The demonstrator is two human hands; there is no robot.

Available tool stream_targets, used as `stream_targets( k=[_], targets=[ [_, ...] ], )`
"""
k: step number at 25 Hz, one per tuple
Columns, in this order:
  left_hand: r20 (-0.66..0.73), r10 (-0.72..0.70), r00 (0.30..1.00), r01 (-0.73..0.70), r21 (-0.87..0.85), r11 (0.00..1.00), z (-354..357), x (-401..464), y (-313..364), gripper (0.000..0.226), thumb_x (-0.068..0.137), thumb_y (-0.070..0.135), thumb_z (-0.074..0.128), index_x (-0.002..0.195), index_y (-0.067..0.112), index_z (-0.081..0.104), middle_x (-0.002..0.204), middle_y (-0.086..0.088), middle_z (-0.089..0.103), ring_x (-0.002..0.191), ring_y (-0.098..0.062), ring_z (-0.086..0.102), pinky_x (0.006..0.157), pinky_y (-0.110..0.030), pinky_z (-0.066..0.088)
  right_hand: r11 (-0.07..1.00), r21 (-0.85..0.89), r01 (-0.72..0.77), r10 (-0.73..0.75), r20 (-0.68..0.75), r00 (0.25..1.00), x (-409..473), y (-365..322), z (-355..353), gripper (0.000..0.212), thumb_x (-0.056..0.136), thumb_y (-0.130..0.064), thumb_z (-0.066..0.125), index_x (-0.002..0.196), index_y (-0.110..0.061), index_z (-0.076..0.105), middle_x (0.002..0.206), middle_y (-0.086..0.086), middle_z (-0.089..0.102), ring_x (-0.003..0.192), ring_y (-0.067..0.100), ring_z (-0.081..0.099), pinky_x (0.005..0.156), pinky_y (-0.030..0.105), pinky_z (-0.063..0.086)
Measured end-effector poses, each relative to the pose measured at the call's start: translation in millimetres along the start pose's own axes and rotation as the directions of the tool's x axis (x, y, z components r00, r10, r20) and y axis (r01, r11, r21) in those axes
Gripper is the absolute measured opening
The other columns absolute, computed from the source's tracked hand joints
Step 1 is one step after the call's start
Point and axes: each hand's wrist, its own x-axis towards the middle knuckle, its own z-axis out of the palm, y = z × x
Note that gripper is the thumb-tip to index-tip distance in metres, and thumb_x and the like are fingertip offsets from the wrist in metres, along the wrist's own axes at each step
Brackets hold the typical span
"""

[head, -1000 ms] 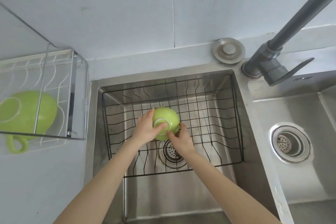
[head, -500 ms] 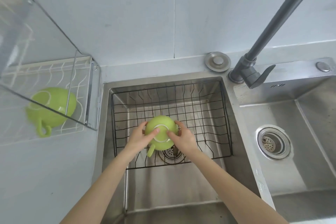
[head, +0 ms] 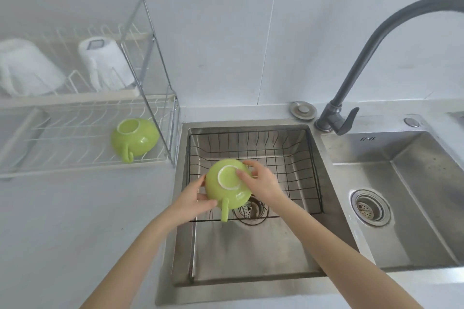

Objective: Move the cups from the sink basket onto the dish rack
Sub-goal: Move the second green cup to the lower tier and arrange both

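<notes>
Both my hands hold a green cup (head: 227,189) upside down above the left part of the black wire sink basket (head: 288,150). Its white foot ring faces up and its handle points toward me. My left hand (head: 194,195) grips its left side and my right hand (head: 261,182) its right side and base. A second green cup (head: 134,137) lies upside down on the lower shelf of the white dish rack (head: 82,155) to the left. Two white cups (head: 106,64) (head: 27,68) stand inverted on the rack's upper shelf.
The basket sits in the left steel sink bowl, over a drain (head: 251,211). A dark curved faucet (head: 351,78) rises behind the divider, with a second sink bowl (head: 406,198) to the right. The rack's metal end frame (head: 160,98) stands between rack and sink.
The green cup has been lifted out of the basket and carried a little left. The view has pulled back and tilted up, showing the rack's upper shelf.
</notes>
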Motion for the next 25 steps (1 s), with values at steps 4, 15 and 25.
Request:
stream_targets(
  k=[4,15,25],
  targets=[
    [-0.098,0.061,0.993,-0.051,0.099,0.994,-25.5,-32.0,-16.3,0.063,0.078,0.006,0.066,0.130,0.024,0.035,0.122,-0.008,0.046,0.084,-0.014,0.056,0.069,-0.013,0.046,0.999,-0.017,0.031,-0.031,0.008,0.999,-24.1,-29.3,32.5,0.043,0.090,-0.036,0.051,0.129,-0.018,0.047,0.106,0.004,0.057,0.107,0.021,0.053,0.082,0.025,0.039],
    [-0.255,0.126,0.959,-0.099,0.115,0.988,-105.8,-91.5,-72.5,0.078,0.074,0.021,0.074,0.138,0.011,0.030,0.133,-0.007,0.038,0.085,-0.012,0.056,0.077,-0.021,0.038,0.986,-0.137,0.095,-0.088,0.057,0.995,-77.0,-97.7,137.7,0.087,0.078,-0.040,0.067,0.145,-0.021,0.014,0.138,0.014,0.034,0.132,0.029,0.033,0.107,0.035,0.032],
    [-0.338,0.192,0.921,-0.168,0.101,0.981,-190.0,-115.5,-114.9,0.078,0.074,0.019,0.074,0.138,0.011,0.032,0.132,-0.010,0.037,0.076,0.000,0.055,0.079,-0.026,0.045,0.966,-0.182,0.186,-0.178,0.061,0.982,-76.1,-162.4,219.2,0.096,0.075,-0.032,0.072,0.146,-0.021,0.008,0.145,0.014,0.028,0.136,0.030,0.026,0.109,0.037,0.028]
  ],
)
